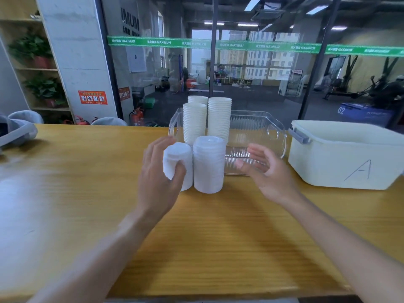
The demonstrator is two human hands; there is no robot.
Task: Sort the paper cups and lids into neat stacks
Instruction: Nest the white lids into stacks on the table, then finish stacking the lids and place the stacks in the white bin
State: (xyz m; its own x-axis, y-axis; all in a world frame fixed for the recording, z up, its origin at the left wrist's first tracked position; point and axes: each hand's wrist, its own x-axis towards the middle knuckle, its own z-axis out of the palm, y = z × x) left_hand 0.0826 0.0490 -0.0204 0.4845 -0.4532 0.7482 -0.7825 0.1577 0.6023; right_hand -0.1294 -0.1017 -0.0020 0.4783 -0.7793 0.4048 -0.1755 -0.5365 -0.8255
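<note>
Centrally in the head view, a shorter stack of lids point(178, 165) is gripped by the left hand point(157, 178), touching a taller lid stack point(208, 164) on the wooden table point(218, 237). The right hand point(269, 171) is held spread, holding nothing. Behind, cup stacks point(219, 118) are seen beside a clear bin point(262, 136) and a white tub point(345, 156).

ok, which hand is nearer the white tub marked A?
Right. The right hand hovers open just left of the white tub; the left hand grips a lid stack farther left.
</note>
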